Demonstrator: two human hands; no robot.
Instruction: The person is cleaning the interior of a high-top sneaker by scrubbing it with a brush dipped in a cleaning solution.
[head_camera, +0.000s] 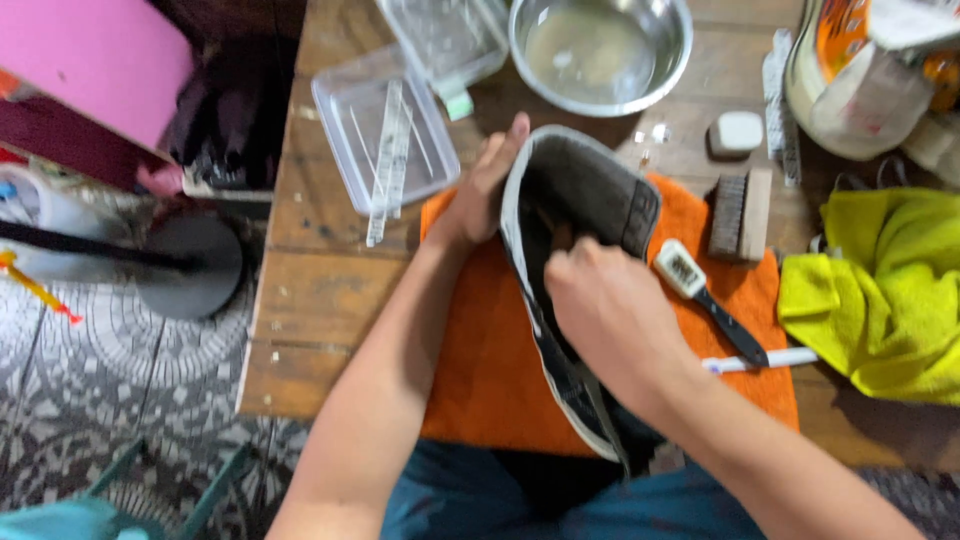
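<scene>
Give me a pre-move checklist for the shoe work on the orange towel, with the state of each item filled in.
1. Shoe braced: left hand grips its outer side. Ok.
2. Right hand position: fingers reach into the shoe opening. Ok.
3. What the right hand holds inside: hidden by the shoe. Cannot tell.
4. Orange towel under the shoe: lies flat on the wooden table. Ok.
5. Small brush within reach: lies on the towel just right of the right hand. Ok.
6. Metal bowl: upright behind the shoe, holds cloudy liquid. Ok.
</scene>
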